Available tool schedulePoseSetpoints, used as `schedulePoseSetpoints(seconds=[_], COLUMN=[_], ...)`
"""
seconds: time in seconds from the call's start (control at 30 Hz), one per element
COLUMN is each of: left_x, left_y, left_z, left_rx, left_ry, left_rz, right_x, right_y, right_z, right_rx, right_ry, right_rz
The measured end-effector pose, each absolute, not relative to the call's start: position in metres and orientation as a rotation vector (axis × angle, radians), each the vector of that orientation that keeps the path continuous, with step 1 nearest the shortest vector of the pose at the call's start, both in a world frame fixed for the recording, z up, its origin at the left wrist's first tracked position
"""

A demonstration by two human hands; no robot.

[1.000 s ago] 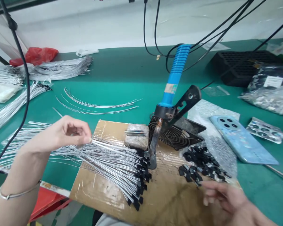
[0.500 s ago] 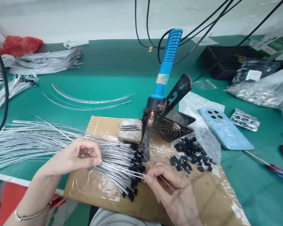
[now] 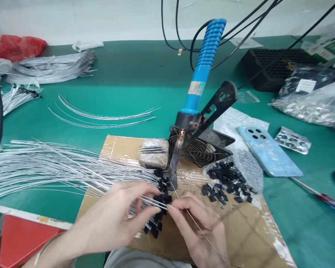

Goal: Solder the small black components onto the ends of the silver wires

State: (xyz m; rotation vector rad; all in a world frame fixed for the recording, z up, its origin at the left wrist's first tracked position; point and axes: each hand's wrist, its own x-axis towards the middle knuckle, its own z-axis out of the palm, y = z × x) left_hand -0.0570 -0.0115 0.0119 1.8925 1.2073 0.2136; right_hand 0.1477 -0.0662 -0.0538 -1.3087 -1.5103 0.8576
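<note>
A bundle of thin white wires (image 3: 58, 167) lies across the cardboard, with small black connectors (image 3: 155, 232) at its right end. My left hand (image 3: 125, 214) is over the bundle, its thumb and forefinger apart above and below a few wires. The tips of those wires are pinched by my right hand (image 3: 195, 227). A fine silvery strand (image 3: 202, 231), like solder, also runs through the right hand and up to the soldering iron's tip. The blue-handled soldering iron (image 3: 203, 67) stands tip down in a black metal holder (image 3: 219, 98) just beyond the hands.
Loose black connectors (image 3: 227, 175) lie on the cardboard (image 3: 240, 230) right of the iron. Behind are a small fan (image 3: 198, 149) and a worn block (image 3: 154, 158) with metal pins on it. A blue phone (image 3: 268, 152) and a screwdriver (image 3: 332, 204) are at right.
My left hand has moved right along the wires, close to my right hand, and its thumb and forefinger have parted. My right hand has stayed nearly in place, still pinching wires.
</note>
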Motion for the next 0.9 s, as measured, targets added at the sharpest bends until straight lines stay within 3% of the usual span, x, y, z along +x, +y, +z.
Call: schedulePoseSetpoints(seconds=[0.2,0.3,0.47,0.57,0.9], left_x=[-0.027,-0.027,-0.028,-0.027,-0.025], left_y=[-0.020,-0.016,-0.013,-0.014,-0.013], left_z=[-0.006,-0.009,-0.008,-0.008,-0.005], left_rx=[1.581,1.402,1.289,1.284,1.321], left_ry=[1.217,1.213,1.258,1.266,1.196], left_rz=[0.242,0.348,0.409,0.423,0.512], right_x=[0.143,0.146,0.163,0.164,0.129], right_y=[-0.070,-0.071,-0.072,-0.074,-0.071], right_z=[-0.054,-0.058,-0.068,-0.071,-0.061], right_rx=[-1.309,-1.387,-1.189,-1.132,-1.236], right_ry=[-1.428,-1.123,-0.683,-0.667,-0.845], right_rz=[0.794,0.824,1.113,1.278,1.228])
